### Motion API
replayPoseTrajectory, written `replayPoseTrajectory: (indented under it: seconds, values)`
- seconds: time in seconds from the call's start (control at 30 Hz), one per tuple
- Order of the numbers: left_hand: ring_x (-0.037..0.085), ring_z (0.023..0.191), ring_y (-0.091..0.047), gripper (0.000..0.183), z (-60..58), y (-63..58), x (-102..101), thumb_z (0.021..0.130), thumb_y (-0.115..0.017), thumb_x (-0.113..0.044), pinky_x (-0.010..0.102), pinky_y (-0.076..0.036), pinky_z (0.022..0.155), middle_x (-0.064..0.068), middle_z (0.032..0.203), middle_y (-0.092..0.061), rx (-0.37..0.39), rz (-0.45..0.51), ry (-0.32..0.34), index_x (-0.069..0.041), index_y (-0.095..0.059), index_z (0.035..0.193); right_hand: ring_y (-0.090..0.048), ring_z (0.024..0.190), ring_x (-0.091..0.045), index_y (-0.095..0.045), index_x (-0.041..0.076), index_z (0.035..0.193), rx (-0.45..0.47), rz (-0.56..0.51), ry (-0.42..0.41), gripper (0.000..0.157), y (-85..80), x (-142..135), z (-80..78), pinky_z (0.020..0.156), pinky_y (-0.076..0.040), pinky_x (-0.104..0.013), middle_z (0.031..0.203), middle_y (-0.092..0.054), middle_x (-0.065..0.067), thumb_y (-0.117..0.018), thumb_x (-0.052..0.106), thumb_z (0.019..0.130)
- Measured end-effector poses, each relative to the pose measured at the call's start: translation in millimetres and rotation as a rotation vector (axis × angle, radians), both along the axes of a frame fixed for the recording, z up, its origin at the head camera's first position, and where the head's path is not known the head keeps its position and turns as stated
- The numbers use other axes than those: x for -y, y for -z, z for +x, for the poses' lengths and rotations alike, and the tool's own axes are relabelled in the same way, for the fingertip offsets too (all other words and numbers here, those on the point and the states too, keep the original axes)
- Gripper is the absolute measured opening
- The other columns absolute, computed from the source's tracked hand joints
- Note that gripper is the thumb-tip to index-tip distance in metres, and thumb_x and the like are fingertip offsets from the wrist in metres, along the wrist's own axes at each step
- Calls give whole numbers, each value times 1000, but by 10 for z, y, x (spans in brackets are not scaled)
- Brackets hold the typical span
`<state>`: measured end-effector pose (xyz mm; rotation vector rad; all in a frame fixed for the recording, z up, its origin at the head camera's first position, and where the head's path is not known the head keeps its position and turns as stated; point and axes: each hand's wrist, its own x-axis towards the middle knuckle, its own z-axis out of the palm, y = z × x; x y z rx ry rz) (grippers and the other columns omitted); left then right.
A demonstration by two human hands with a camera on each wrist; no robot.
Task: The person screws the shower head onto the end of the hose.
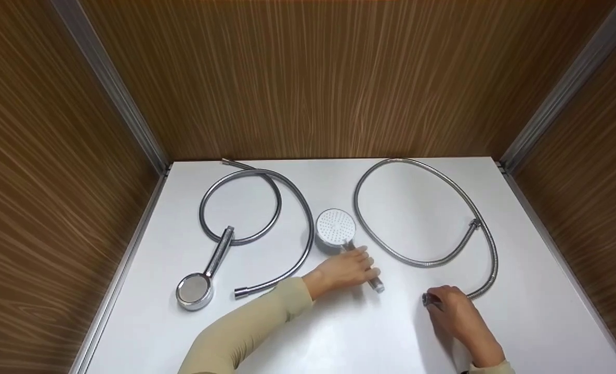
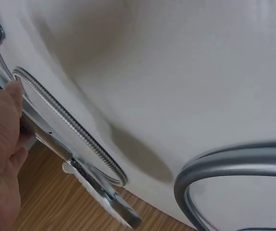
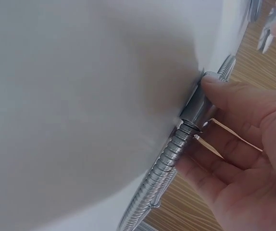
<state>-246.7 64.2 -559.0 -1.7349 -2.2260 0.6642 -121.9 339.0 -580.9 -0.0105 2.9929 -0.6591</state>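
Note:
My left hand [image 1: 345,269] grips the handle of a shower head [image 1: 336,227] whose round white spray face is turned up. In the left wrist view the fingers and thumb [image 2: 14,94] wrap the shiny handle, above the white table. To the right, my right hand [image 1: 456,314] pinches the end fitting [image 3: 195,107] of a ribbed metal shower hose [image 1: 487,234]. The fitting's open end points left, towards the shower head's handle, with a gap between them. The rest of that hose lies in a large loop behind my right hand.
A second shower head [image 1: 194,289], chrome with a grey face, lies at the left. Beside it a smooth grey shower hose [image 1: 308,213] is coiled, partly under my left forearm's side. Wood-grain panels [image 1: 308,78] close off the back and both sides of the white table [image 1: 308,343].

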Motion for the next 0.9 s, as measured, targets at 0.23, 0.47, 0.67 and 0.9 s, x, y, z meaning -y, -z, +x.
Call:
replayPoseTrajectory:
  seconds: [0.23,0.47,0.67,0.9]
  values:
    - [8,101,-66,23,43,-14,-31,110,-51,-20,24,-48,107,-7,109,-70,52,17,-61,-16,-57,132,-69,100,-34,-75,-4,111,-8,3,-16,23,-17,24,4,94,-58,-53,101,-75,-14,-77,-3,87]
    - [8,97,-58,22,54,32,-38,110,-49,-22,22,-51,94,-7,109,-64,96,60,-81,-16,-57,130,-69,102,-32,-69,-3,113,-138,-62,-33,24,7,109,30,93,-58,-53,106,-69,-13,-76,1,90]
    - [10,92,-56,22,91,-11,-70,107,-54,-16,22,-52,84,-4,104,-60,139,142,-88,-18,-53,129,-70,99,-29,-66,1,114,-183,-114,-48,23,-4,161,-7,91,-59,-52,107,-65,-10,-75,1,92]
    - [13,87,-58,28,135,-32,-114,104,-59,-17,23,-54,74,0,104,-61,190,182,-147,-18,-53,131,-71,92,-25,-69,5,113,-285,-133,-102,26,22,184,-22,85,-61,-47,101,-67,-4,-79,2,89]
